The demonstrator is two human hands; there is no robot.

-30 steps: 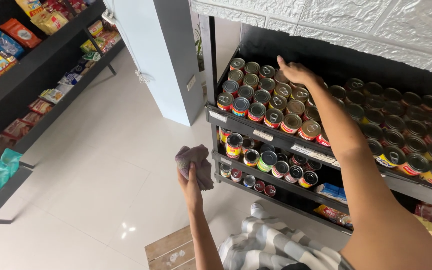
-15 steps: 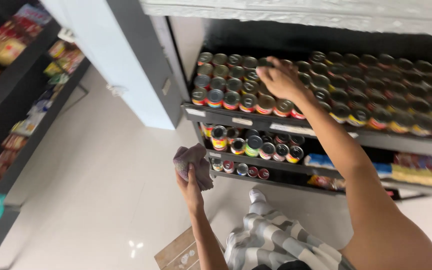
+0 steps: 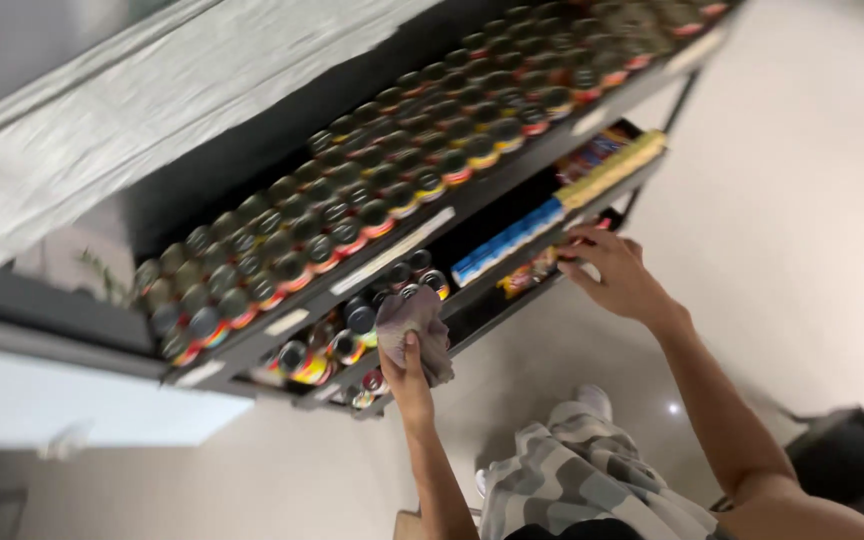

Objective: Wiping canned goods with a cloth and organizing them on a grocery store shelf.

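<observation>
The view is tilted. My left hand (image 3: pixel 410 375) is raised in front of a dark shelf rack (image 3: pixel 407 250) and grips a crumpled greyish cloth (image 3: pixel 414 322), held close to the cans of the second shelf (image 3: pixel 352 335). My right hand (image 3: pixel 612 270) reaches down to the lower shelf, its fingers touching flat packets (image 3: pixel 530 275) at that shelf's front edge. I cannot tell whether it grips one. The top shelf carries several rows of round cans (image 3: pixel 422 160) with coloured labels.
A row of blue and yellow boxes (image 3: pixel 562 205) lies on the shelf under the cans. My camouflage trousers (image 3: pixel 572 470) and a shoe (image 3: pixel 592 402) show above a pale glossy floor (image 3: pixel 802 200). A dark object (image 3: pixel 852 460) stands at the right edge.
My right hand has dropped from the top-shelf cans down to the lower shelf's packets. The camera has rolled sharply and moved closer. My left hand still holds the cloth.
</observation>
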